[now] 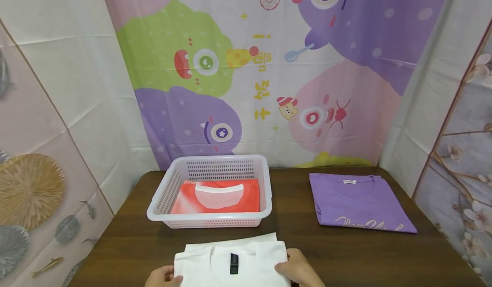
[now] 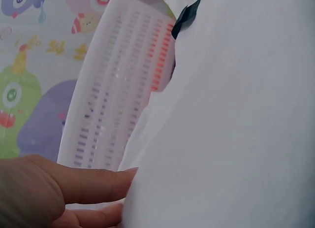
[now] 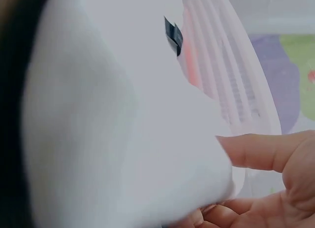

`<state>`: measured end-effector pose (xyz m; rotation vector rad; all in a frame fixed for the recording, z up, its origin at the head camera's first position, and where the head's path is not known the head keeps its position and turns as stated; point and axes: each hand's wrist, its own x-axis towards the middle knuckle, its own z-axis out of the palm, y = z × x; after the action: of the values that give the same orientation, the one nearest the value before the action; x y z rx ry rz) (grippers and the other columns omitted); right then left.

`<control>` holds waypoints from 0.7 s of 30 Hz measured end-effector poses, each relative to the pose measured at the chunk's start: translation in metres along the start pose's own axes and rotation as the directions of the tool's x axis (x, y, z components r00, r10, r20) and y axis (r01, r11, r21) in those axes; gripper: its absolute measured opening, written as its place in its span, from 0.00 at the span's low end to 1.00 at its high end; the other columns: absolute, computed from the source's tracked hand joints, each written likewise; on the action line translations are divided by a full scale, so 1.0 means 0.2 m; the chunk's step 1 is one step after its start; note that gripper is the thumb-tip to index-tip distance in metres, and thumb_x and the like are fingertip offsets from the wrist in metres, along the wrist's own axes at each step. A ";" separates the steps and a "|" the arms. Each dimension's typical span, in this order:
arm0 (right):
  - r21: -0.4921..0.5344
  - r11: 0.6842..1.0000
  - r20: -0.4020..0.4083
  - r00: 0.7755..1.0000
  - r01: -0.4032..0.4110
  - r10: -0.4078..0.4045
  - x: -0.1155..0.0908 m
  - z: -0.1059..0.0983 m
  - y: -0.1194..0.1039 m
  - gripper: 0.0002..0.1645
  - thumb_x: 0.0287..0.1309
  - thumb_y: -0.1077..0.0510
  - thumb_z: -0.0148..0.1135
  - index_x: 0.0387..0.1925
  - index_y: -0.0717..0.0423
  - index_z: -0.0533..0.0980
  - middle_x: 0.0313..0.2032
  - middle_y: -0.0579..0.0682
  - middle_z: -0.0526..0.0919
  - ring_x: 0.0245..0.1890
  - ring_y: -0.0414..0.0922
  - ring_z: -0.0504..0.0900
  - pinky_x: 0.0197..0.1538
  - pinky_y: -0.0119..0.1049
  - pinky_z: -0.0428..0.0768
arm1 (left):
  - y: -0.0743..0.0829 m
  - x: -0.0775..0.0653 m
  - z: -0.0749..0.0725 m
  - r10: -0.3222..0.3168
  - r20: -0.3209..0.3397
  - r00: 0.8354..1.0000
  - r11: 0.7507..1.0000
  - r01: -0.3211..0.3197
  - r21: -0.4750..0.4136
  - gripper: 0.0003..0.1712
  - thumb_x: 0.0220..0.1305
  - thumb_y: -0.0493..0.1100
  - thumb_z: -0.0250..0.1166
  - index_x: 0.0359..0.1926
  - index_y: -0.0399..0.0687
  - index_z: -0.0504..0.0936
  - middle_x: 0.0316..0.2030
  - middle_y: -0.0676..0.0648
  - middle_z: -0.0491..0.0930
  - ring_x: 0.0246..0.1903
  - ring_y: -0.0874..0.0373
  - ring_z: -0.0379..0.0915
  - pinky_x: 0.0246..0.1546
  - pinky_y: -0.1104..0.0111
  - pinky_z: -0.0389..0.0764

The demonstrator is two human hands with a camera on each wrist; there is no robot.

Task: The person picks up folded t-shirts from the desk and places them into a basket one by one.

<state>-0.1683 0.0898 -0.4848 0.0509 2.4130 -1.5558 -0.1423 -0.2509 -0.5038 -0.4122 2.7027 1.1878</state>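
Note:
A folded white T-shirt [image 1: 253, 267] with a black neck label lies across the bottom of the head view, between both hands. My left hand [image 1: 164, 277] pinches its left edge, thumb on top and fingers beneath, as the left wrist view shows too. At the opposite edge my right hand [image 1: 300, 267] grips the shirt the same way, its thumb over the cloth and its other fingers curled under. Just beyond the shirt stands a white plastic basket [image 1: 209, 216] with a folded red T-shirt [image 1: 251, 197] inside.
A folded purple T-shirt [image 1: 353, 201] with pale lettering lies at the back right of the dark wooden table [image 1: 288, 218]. Behind the table hangs a cartoon-print curtain [image 1: 253, 142]. Patterned cloth [image 1: 88, 150] encloses the left side, and similar cloth the right.

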 end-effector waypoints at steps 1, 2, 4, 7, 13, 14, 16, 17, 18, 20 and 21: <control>-0.008 1.000 -0.013 1.000 -0.007 0.007 0.00 -0.01 0.00 0.16 0.44 0.69 0.58 0.37 0.77 0.74 0.33 0.58 0.82 0.32 0.45 0.78 0.37 0.41 0.82 | 0.02 0.00 0.02 0.011 -0.001 1.000 1.000 -0.011 0.000 0.20 0.55 0.36 0.66 0.43 0.21 0.78 0.31 0.38 0.85 0.31 0.54 0.79 0.36 0.61 0.80; -0.016 1.000 -0.028 0.999 -0.016 0.016 0.00 -0.03 0.01 0.16 0.44 0.69 0.58 0.37 0.77 0.74 0.33 0.58 0.82 0.32 0.45 0.78 0.37 0.41 0.81 | 0.04 -0.01 0.03 0.025 -0.005 1.000 1.000 -0.025 -0.004 0.20 0.54 0.36 0.67 0.43 0.21 0.78 0.30 0.38 0.85 0.31 0.54 0.79 0.37 0.60 0.80; -0.027 0.999 -0.050 0.998 -0.038 0.037 -0.01 -0.06 0.02 0.16 0.44 0.69 0.58 0.37 0.77 0.74 0.33 0.58 0.81 0.33 0.46 0.77 0.38 0.41 0.81 | 0.06 -0.01 0.06 0.045 -0.002 0.999 0.999 -0.045 -0.006 0.20 0.54 0.36 0.67 0.43 0.21 0.78 0.30 0.39 0.84 0.32 0.53 0.79 0.38 0.58 0.80; -0.029 0.996 -0.066 0.995 -0.079 0.077 -0.01 -0.10 0.04 0.17 0.45 0.68 0.58 0.38 0.76 0.73 0.35 0.59 0.81 0.35 0.48 0.77 0.39 0.43 0.81 | 0.10 -0.01 0.11 0.070 -0.001 0.998 0.998 -0.070 0.002 0.21 0.53 0.36 0.68 0.43 0.20 0.77 0.29 0.39 0.83 0.32 0.52 0.79 0.39 0.57 0.80; -0.063 0.990 -0.095 0.988 -0.125 0.119 -0.02 -0.19 0.10 0.20 0.47 0.67 0.58 0.42 0.79 0.71 0.39 0.63 0.81 0.38 0.52 0.77 0.44 0.48 0.81 | 0.17 0.00 0.21 0.123 0.022 0.992 0.990 -0.121 -0.069 0.18 0.51 0.33 0.68 0.40 0.21 0.78 0.25 0.45 0.82 0.28 0.58 0.75 0.32 0.65 0.78; -0.073 0.989 -0.101 0.987 -0.128 0.121 -0.03 -0.21 0.11 0.21 0.47 0.67 0.58 0.42 0.80 0.71 0.39 0.64 0.81 0.38 0.53 0.77 0.44 0.48 0.81 | 0.18 0.00 0.22 0.133 0.025 0.991 0.989 -0.131 -0.074 0.17 0.52 0.33 0.67 0.39 0.21 0.78 0.25 0.45 0.81 0.27 0.59 0.74 0.31 0.66 0.77; -0.089 0.987 -0.115 0.985 -0.136 0.125 -0.04 -0.24 0.13 0.21 0.46 0.67 0.58 0.42 0.79 0.71 0.38 0.63 0.81 0.37 0.52 0.77 0.43 0.47 0.81 | 0.20 -0.01 0.25 0.153 0.029 0.988 0.986 -0.151 -0.074 0.15 0.52 0.32 0.67 0.38 0.22 0.78 0.24 0.46 0.80 0.26 0.60 0.73 0.30 0.68 0.76; -0.099 0.985 -0.126 0.984 -0.141 0.128 -0.04 -0.25 0.14 0.20 0.46 0.66 0.58 0.40 0.79 0.72 0.37 0.62 0.81 0.36 0.52 0.77 0.41 0.45 0.80 | 0.21 -0.01 0.26 0.166 0.030 0.986 0.984 -0.164 -0.072 0.15 0.52 0.33 0.68 0.37 0.23 0.78 0.24 0.46 0.80 0.26 0.60 0.72 0.29 0.69 0.75; -0.111 0.984 -0.138 0.982 -0.142 0.126 -0.05 -0.27 0.15 0.19 0.46 0.66 0.57 0.40 0.78 0.72 0.36 0.61 0.80 0.35 0.51 0.76 0.40 0.43 0.80 | 0.22 -0.01 0.28 0.178 0.034 0.983 0.982 -0.175 -0.073 0.14 0.52 0.33 0.68 0.37 0.23 0.78 0.24 0.47 0.79 0.26 0.60 0.72 0.29 0.69 0.74; -0.135 0.980 -0.162 0.979 -0.146 0.123 -0.06 -0.30 0.17 0.17 0.44 0.66 0.57 0.37 0.76 0.73 0.33 0.58 0.80 0.33 0.49 0.75 0.37 0.39 0.78 | 0.25 -0.02 0.30 0.188 0.044 0.981 0.980 -0.184 -0.072 0.13 0.52 0.33 0.68 0.36 0.25 0.78 0.23 0.48 0.77 0.26 0.61 0.70 0.29 0.69 0.73; -0.148 0.978 -0.171 0.978 -0.149 0.123 -0.06 -0.31 0.17 0.17 0.44 0.65 0.57 0.36 0.75 0.73 0.32 0.57 0.80 0.32 0.49 0.75 0.36 0.38 0.77 | 0.26 -0.03 0.30 0.189 0.048 0.981 0.980 -0.185 -0.074 0.13 0.52 0.33 0.68 0.35 0.26 0.78 0.23 0.49 0.76 0.26 0.60 0.69 0.29 0.69 0.72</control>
<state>-0.1627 0.1620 -0.4886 0.3149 2.5886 -1.3407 -0.1513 -0.1715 -0.5073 -0.1327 2.7076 1.3228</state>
